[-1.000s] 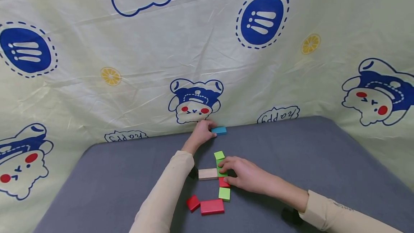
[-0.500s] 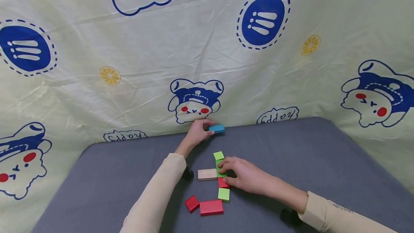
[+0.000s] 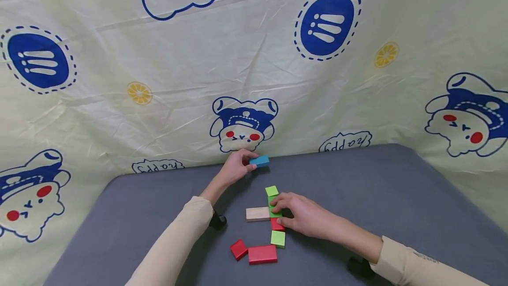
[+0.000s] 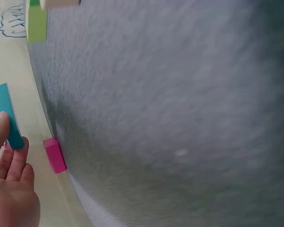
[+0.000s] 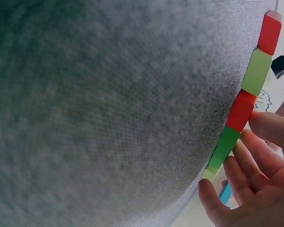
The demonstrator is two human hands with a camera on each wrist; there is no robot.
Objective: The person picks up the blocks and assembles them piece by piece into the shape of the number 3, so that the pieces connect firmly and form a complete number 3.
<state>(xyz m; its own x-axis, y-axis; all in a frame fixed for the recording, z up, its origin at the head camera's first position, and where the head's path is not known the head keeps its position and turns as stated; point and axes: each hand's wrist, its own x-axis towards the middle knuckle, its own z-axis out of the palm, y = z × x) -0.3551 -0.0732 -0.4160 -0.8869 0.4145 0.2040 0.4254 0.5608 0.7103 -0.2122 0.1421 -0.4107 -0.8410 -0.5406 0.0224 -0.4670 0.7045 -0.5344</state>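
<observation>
At the far edge of the table, my left hand (image 3: 234, 167) pinches a blue block (image 3: 259, 161) between thumb and fingers. In the left wrist view the blue block (image 4: 4, 101) sticks out past the thumb, near a pink block (image 4: 54, 155); the head view does not show the pink one. My right hand (image 3: 303, 215) touches a row of blocks, fingertips at a green block (image 5: 225, 147) and thumb at a red block (image 5: 240, 111). A light green block (image 3: 271, 190) tops the row, and another light green block (image 3: 278, 238) sits at its near end.
A pale wooden block (image 3: 257, 214) juts left from the row. Nearer lie a long red block (image 3: 262, 254) and a tilted red block (image 3: 239, 249), their corners close together. A printed cloth (image 3: 178, 65) hangs behind the grey table (image 3: 151, 220).
My left hand has drawn the blue block to the left along the far edge, and the left forearm has swung left. The right hand stays at the row.
</observation>
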